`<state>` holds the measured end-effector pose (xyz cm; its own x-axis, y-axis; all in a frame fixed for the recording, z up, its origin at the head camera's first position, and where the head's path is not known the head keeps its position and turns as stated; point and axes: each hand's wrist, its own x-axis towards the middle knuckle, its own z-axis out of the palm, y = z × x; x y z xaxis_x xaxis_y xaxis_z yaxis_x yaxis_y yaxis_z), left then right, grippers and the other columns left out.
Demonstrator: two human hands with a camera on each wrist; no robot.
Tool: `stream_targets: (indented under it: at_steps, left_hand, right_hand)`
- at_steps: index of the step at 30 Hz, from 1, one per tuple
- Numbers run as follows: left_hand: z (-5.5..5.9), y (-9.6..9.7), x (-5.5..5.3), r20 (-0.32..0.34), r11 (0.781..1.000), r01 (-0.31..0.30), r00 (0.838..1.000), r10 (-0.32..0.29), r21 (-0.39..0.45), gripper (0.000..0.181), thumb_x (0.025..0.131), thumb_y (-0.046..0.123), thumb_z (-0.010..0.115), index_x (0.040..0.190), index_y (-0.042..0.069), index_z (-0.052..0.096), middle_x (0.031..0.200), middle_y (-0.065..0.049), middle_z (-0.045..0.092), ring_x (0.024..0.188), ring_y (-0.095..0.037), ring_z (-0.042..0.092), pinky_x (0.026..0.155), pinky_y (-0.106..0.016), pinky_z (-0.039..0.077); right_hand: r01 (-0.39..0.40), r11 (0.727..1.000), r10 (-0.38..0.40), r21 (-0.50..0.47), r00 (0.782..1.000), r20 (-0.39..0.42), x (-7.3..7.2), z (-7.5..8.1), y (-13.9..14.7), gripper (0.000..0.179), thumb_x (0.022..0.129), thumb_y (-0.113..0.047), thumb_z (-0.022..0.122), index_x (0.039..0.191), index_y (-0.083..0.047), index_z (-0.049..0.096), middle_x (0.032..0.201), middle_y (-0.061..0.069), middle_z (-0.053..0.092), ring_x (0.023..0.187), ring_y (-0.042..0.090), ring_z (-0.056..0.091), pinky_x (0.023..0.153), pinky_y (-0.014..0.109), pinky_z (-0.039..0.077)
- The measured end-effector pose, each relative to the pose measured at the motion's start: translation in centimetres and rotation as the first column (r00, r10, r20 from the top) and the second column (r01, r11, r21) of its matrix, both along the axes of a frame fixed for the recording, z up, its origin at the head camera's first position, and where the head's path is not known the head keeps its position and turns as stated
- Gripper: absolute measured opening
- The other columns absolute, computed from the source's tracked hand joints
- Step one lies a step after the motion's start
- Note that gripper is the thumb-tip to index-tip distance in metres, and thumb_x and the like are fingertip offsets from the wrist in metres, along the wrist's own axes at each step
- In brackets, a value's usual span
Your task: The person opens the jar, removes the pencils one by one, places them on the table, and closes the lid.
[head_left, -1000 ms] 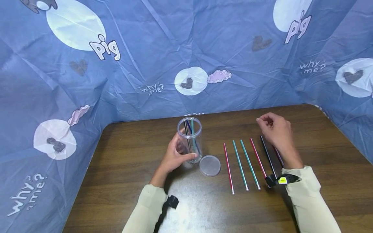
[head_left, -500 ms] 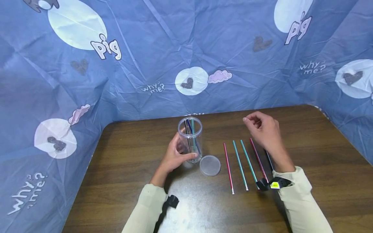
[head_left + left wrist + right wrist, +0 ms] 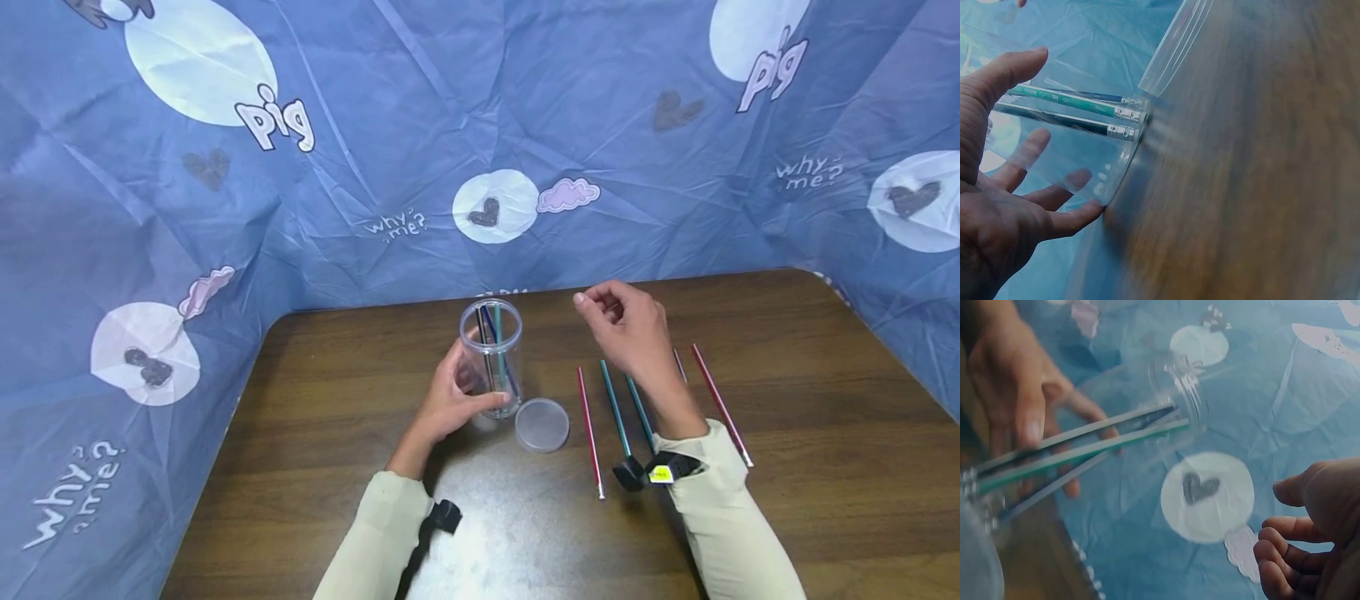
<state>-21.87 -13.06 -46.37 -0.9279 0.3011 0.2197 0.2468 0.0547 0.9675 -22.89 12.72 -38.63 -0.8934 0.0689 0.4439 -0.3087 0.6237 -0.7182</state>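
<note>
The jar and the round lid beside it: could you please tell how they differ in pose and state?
The jar is tall and upright; the lid is thin and lies flat on the table. The left hand grips the jar, while no hand touches the lid. Both look round and see-through.

Bare hands (image 3: 442, 404) (image 3: 633, 333), five-fingered. Long sleeves, left (image 3: 371, 542) and right (image 3: 738, 529), both plain pale cream, a light yellowish cast; cloth soft, a few creases, reaching to the wrists. Left wrist: small black block (image 3: 446, 517), squarish, dull surface. Right wrist: black strap (image 3: 684, 464) over the cuff (image 3: 712, 442), a second black block (image 3: 630, 474) at its end. Bright yellow label (image 3: 661, 474) on the strap; dark marking there, too small to read.
</note>
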Motion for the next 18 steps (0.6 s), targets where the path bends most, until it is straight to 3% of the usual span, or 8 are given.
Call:
stream_targets:
  at_steps: [4, 7, 9, 11, 16, 18]
  left_hand:
    - [-1.2, 0.0, -0.7, -0.011, 1.000, -0.005, 1.000, 0.005, -0.005, 0.095, 0.070, -0.005, 0.085, 0.151, 0.013, 0.038, 0.132, -0.019, 0.060, 0.120, -0.037, 0.058, 0.102, -0.055, 0.045]
    - [-1.1, -0.1, -0.7, -0.015, 1.000, -0.007, 1.000, 0.006, -0.016, 0.095, 0.071, -0.003, 0.085, 0.151, 0.014, 0.038, 0.133, -0.018, 0.059, 0.120, -0.037, 0.058, 0.101, -0.055, 0.045]
    - [-0.3, -0.1, -0.4, -0.006, 1.000, 0.000, 1.000, 0.000, -0.017, 0.094, 0.072, -0.005, 0.083, 0.151, 0.008, 0.036, 0.134, -0.022, 0.058, 0.121, -0.041, 0.057, 0.102, -0.057, 0.045]
    - [-0.6, -0.1, -0.6, -0.008, 1.000, 0.003, 1.000, -0.003, -0.018, 0.095, 0.072, -0.005, 0.084, 0.152, 0.008, 0.035, 0.134, -0.022, 0.058, 0.120, -0.041, 0.057, 0.101, -0.056, 0.045]
    - [-2.5, -0.2, -1.5, -0.014, 1.000, 0.006, 1.000, -0.006, -0.006, 0.098, 0.071, -0.005, 0.084, 0.153, 0.013, 0.034, 0.135, -0.019, 0.058, 0.120, -0.037, 0.058, 0.101, -0.054, 0.046]
    - [-2.8, -0.3, -1.6, -0.019, 1.000, 0.003, 1.000, -0.003, -0.002, 0.098, 0.071, -0.004, 0.085, 0.153, 0.016, 0.036, 0.136, -0.016, 0.059, 0.120, -0.035, 0.058, 0.101, -0.054, 0.046]
  right_hand:
    - [-0.029, 0.997, 0.030, -0.071, 1.000, 0.009, -0.1, 0.4, -1.6, 0.023, 0.093, -0.031, 0.069, 0.093, -0.008, 0.071, 0.075, 0.005, 0.063, 0.068, 0.017, 0.054, 0.063, 0.031, 0.041]
    - [-0.044, 0.992, 0.048, -0.120, 0.998, 0.028, -0.2, 0.6, -2.9, 0.024, 0.092, -0.032, 0.071, 0.095, -0.008, 0.071, 0.081, 0.005, 0.067, 0.073, 0.016, 0.057, 0.067, 0.030, 0.046]
    - [-0.054, 0.988, 0.060, -0.148, 0.998, 0.036, -0.3, 0.7, -3.7, 0.026, 0.090, -0.033, 0.072, 0.098, -0.008, 0.071, 0.087, 0.005, 0.068, 0.077, 0.016, 0.060, 0.071, 0.030, 0.049]
    - [-0.068, 0.983, 0.076, -0.170, 0.996, 0.037, -0.3, 0.7, -4.5, 0.028, 0.089, -0.033, 0.073, 0.101, -0.008, 0.070, 0.093, 0.006, 0.068, 0.083, 0.017, 0.062, 0.075, 0.031, 0.052]
    - [-0.097, 0.974, 0.108, -0.204, 0.993, 0.046, -0.3, 0.2, -6.0, 0.032, 0.088, -0.031, 0.074, 0.108, -0.007, 0.067, 0.103, 0.008, 0.066, 0.094, 0.021, 0.062, 0.082, 0.036, 0.053]
    - [-0.109, 0.966, 0.126, -0.233, 0.990, 0.061, -0.3, -0.1, -6.7, 0.033, 0.088, -0.030, 0.075, 0.110, -0.006, 0.066, 0.105, 0.009, 0.066, 0.096, 0.023, 0.062, 0.083, 0.037, 0.053]
